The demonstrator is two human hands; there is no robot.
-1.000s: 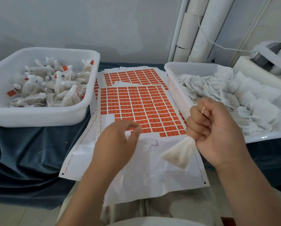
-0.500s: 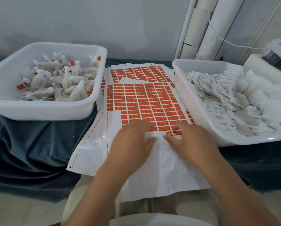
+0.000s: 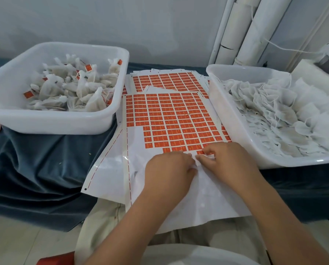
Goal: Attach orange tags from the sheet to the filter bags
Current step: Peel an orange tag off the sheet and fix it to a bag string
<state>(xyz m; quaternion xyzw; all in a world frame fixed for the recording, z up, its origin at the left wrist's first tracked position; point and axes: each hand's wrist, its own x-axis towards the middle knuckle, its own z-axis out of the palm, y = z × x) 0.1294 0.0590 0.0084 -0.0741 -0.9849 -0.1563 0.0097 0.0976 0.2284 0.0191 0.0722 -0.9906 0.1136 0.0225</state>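
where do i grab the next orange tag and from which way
Pinch the near left corner of the end tag in the lowest remaining row, coming from the near left. It lies flat on the sheet, and the backing beside that corner is already bare, so its edge is free to lift.

orange tags (image 3: 171, 119) bear tiny marks, unreadable, no other text
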